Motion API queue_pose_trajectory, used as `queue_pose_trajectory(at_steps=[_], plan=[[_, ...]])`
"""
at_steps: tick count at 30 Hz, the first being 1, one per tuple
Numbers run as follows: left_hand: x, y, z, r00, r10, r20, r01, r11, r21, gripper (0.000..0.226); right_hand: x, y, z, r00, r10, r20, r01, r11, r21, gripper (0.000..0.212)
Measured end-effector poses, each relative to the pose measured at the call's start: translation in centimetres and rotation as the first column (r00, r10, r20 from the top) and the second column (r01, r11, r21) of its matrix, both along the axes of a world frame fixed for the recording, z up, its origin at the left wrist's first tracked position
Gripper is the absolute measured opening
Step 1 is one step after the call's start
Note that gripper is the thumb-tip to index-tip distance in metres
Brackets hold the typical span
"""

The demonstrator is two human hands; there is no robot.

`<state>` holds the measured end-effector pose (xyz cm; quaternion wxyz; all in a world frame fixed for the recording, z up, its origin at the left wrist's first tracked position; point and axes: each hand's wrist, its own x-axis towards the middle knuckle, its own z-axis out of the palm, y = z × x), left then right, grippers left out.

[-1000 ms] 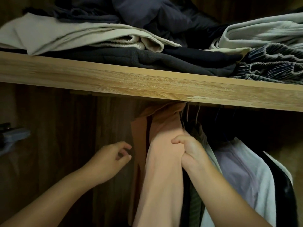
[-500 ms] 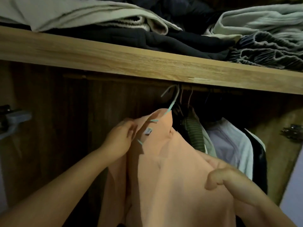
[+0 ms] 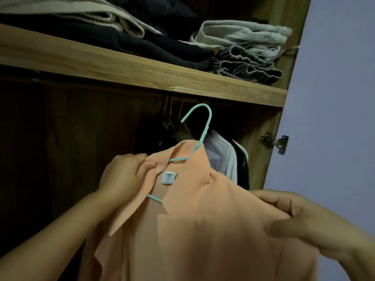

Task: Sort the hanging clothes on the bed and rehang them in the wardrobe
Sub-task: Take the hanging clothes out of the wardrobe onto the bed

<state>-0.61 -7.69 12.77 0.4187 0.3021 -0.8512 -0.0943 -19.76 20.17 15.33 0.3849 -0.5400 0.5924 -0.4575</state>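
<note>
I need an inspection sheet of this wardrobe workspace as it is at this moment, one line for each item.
Surface: wooden shelf carries folded clothes; no bed in view.
Job's things: orange shirt on a teal hanger; the hook is below the shelf and off the rail. Hanging clothes are bunched at the right.
Clutter: nothing seen besides the shelf piles.
Hands: left hand pinches the shirt collar; right hand grips the shirt shoulder.
Cables: nothing seen.
Surroundings: dark wardrobe interior, metal door hinge, pale wall at the right.
</note>
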Motion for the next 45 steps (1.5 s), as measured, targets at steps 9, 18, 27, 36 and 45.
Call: queue_pose_trajectory(at_steps=[9, 18, 27, 36, 45], plan=[[-2.5, 12.0, -0.4, 0.987, -0.1, -0.124, 0.091, 0.993, -0.075, 0.029, 2.0, 9.4, -1.6, 0.296, -0.56, -0.774, 0.571, 0.753, -0.326, 0.046], [-4.1, 22.7, -2.1, 0.954, -0.281, -0.107, 0.286, 0.957, 0.038, 0.044, 3.3, 22.2, -4.6, 0.033, -0.665, -0.746, 0.649, 0.582, -0.49, 0.057], [-6.3, 30.2, -1.1, 0.838, -0.546, 0.0, 0.546, 0.838, 0.007, 0.052, 6.9, 31.7, -4.8, -0.143, -0.668, -0.731, 0.774, 0.384, -0.503, 0.052], [-7.7, 36.9, -2.3, 0.601, -0.799, -0.005, 0.799, 0.6, 0.052, 0.054, 15.7, 38.7, -7.1, -0.406, -0.583, -0.704, 0.828, 0.092, -0.553, 0.057], [-6.5, 48.1, -3.4, 0.266, -0.963, 0.04, 0.963, 0.267, 0.037, 0.056, 27.0, 46.4, -9.3, -0.622, -0.42, -0.661, 0.778, -0.235, -0.583, 0.049]])
